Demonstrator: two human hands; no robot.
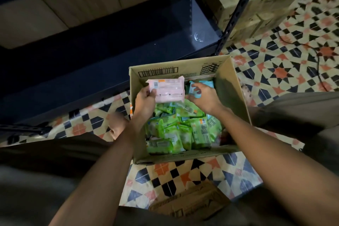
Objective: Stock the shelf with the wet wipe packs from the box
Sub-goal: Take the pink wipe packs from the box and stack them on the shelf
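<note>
An open cardboard box [229, 86] sits on the tiled floor in front of me. Several green wet wipe packs [181, 130] fill its bottom. My left hand [145, 99] grips a pink wet wipe pack [167, 90] by its left end, held above the far side of the box. My right hand [203, 95] reaches into the far right corner, and its fingers curl around a blue wet wipe pack [197, 87]. The dark blue metal shelf [110, 57] lies just beyond the box, its low board bare.
A perforated shelf post [236, 11] rises at the right, with stacked cardboard cartons [260, 0] behind it. Another cardboard piece [189, 205] lies on the patterned floor [286, 64] near me. My legs flank the box on both sides.
</note>
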